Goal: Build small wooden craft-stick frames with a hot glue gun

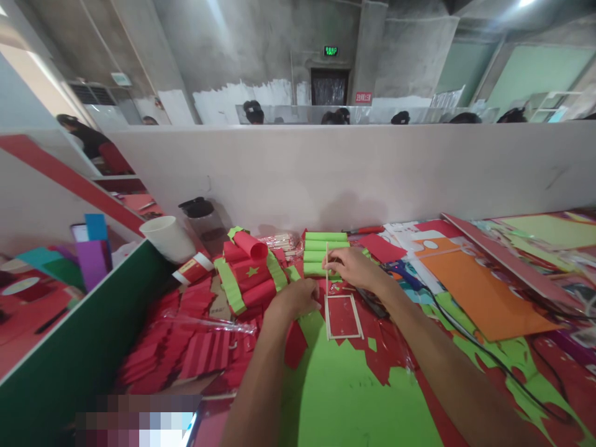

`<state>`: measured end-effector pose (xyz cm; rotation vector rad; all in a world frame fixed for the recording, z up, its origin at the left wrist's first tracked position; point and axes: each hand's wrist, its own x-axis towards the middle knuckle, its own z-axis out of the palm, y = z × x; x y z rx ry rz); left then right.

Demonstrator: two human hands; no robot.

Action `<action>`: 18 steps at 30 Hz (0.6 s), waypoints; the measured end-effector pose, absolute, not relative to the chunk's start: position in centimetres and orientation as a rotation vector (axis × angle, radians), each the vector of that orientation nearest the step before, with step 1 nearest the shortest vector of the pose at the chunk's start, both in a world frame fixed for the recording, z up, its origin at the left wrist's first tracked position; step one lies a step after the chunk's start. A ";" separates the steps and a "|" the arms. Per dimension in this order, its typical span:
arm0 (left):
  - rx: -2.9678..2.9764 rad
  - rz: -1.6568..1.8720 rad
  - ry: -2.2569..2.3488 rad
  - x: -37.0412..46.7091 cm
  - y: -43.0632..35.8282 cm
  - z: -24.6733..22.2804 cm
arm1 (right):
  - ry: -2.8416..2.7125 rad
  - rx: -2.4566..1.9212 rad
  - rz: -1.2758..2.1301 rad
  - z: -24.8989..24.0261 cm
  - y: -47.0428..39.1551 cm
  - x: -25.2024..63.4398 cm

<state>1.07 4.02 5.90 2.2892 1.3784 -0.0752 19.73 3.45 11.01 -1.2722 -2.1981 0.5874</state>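
Note:
A thin pale wooden stick (326, 284) stands nearly upright, pinched in the fingers of my right hand (351, 267). Its lower end meets, or lies just behind, the top left corner of a small rectangular frame of wooden sticks (359, 318). That frame lies on the red surface. Left of it, my left hand (298, 299) is closed with its fingers curled; whatever they may hold is hidden. Next to this hand is a red and green paper model (251, 273) with a yellow star. Several green paper rolls (321, 237) lie behind my right hand.
A jagged-edged green sheet (354, 391) covers the front. Folded red paper pieces (205, 354) lie left, beside a dark green panel (79, 335). At right are a blue-handled tool (403, 270) with a black cord (475, 341) and orange sheets (479, 292). A white partition (298, 174) stands behind.

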 end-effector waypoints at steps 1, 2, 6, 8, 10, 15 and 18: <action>2.290 -0.078 1.363 1.2 4.0 5.9 | -2.197 -1.270 0.590 11.0 3.5 19.7; 2.291 -0.085 1.350 1.3 4.0 6.0 | -2.195 -1.267 0.593 11.0 3.5 19.8; 2.289 -0.146 1.341 1.7 3.7 6.5 | -2.194 -1.255 0.595 11.1 3.4 19.8; 2.290 -0.181 1.355 1.9 3.5 6.8 | -2.198 -1.260 0.585 11.2 3.3 19.8; 2.292 -0.212 1.367 2.1 3.3 7.0 | -2.199 -1.264 0.579 11.2 3.3 19.8; 2.288 -0.245 1.384 2.0 3.2 7.0 | -2.197 -1.260 0.590 11.2 3.4 19.8; 2.291 -0.215 1.376 1.8 3.4 6.9 | -2.203 -1.252 0.571 11.2 3.4 19.8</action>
